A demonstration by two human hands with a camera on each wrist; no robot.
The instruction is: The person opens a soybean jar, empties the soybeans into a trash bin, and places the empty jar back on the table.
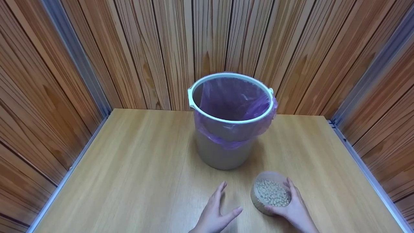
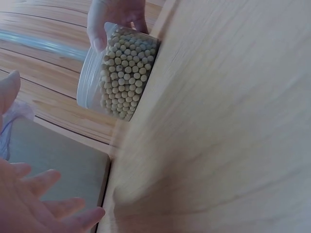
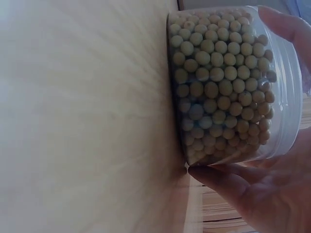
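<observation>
A clear round plastic jar (image 1: 257, 199) without a lid stands on the table, mostly filled with small pale beige balls (image 1: 273, 193). My right hand (image 1: 296, 210) grips it from the right, thumb on the near side and fingers round the far side. In the right wrist view the jar (image 3: 284, 97) looks upright on the tabletop, with fingers on both sides of it. My left hand (image 1: 215, 212) is held to the left of the jar, apart from it, thumb and fingers spread with nothing between them. The left wrist view shows those spread fingers (image 2: 63, 208) too.
Behind the hands a grey-brown bin (image 1: 223, 157) with a light blue rim ring (image 1: 231, 121) stands near the back wall. A purple bag (image 1: 223, 87) lines it and folds over its edge. Wood-panelled walls (image 1: 155, 58) enclose the wooden table (image 1: 129, 168) on three sides.
</observation>
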